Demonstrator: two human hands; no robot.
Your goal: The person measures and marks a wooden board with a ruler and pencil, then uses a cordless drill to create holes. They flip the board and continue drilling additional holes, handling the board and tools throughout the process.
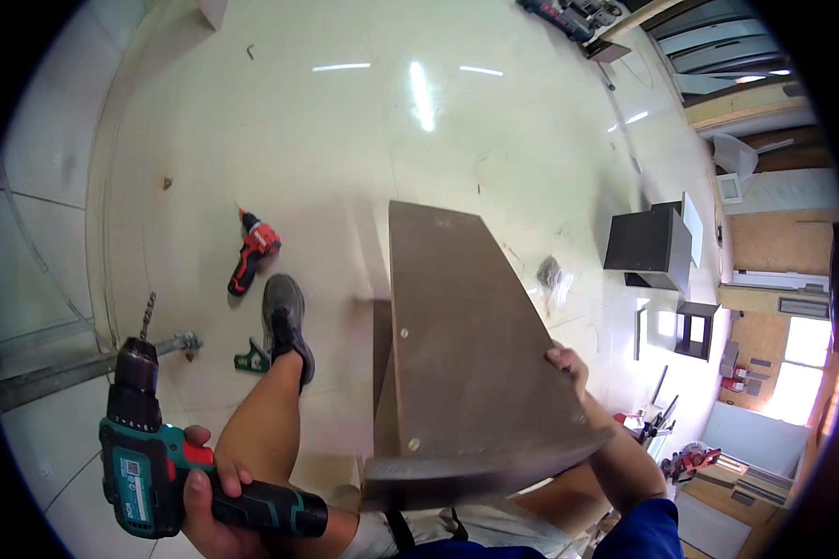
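My left hand (pixel 216 498) is wrapped round the handle of a green and black cordless drill (pixel 144 470), a finger near its red trigger. A long spiral drill bit (pixel 147 317) points up from the chuck. In front of me stands a brown panel assembly (pixel 475 345); its upright panel has a slanted right edge and several round fittings showing. Another brown board (pixel 485 475) joins it along the near edge. My right hand (pixel 570 365) grips the slanted edge, its fingers partly hidden behind the panel.
A red and black cordless drill (pixel 254 247) lies on the floor beyond my shoe (pixel 284 317), with a small green tool (pixel 250 357) beside it. A metal bar (pixel 75 373) lies at left. To the right are a clear plastic bag (pixel 552 277) and a dark cabinet (pixel 645 250).
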